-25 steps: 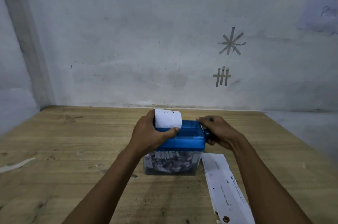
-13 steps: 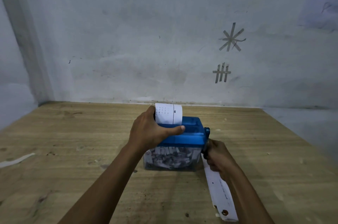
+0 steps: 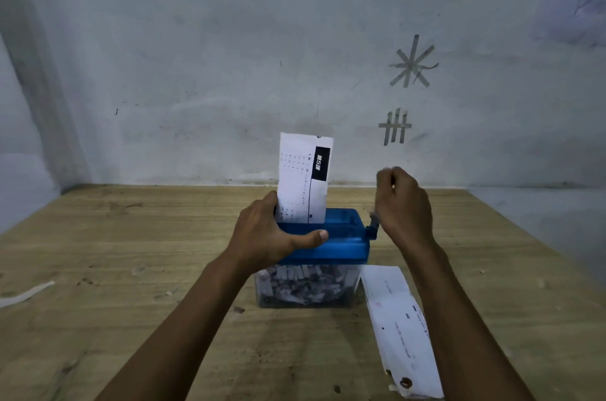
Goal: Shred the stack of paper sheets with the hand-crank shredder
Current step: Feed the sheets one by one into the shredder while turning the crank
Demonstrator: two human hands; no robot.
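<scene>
This looks like a bare, makeshift work spot: a rough, stained plywood tabletop (image 3: 131, 269) spreads under the left hand (image 3: 262, 233) and right hand (image 3: 403, 204), butted against a scuffed, grey-white plaster wall (image 3: 196, 56) just beyond them. Above the right hand, tape strips on that wall form a star (image 3: 411, 63) and a hash mark (image 3: 395, 127). Far left of the left hand, a side wall (image 3: 16, 171) joins it.

Light was dim, cool and even; a soft shadow lay on the table (image 3: 131, 236) before the shredder (image 3: 341, 243), between the forearms; the right hand (image 3: 401, 204), at the crank (image 3: 373, 227), was smeared by motion; far left of the left hand (image 3: 265, 233) the table edge bowed with lens distortion; the wall (image 3: 229, 56) beyond both hands looked grainy.
</scene>
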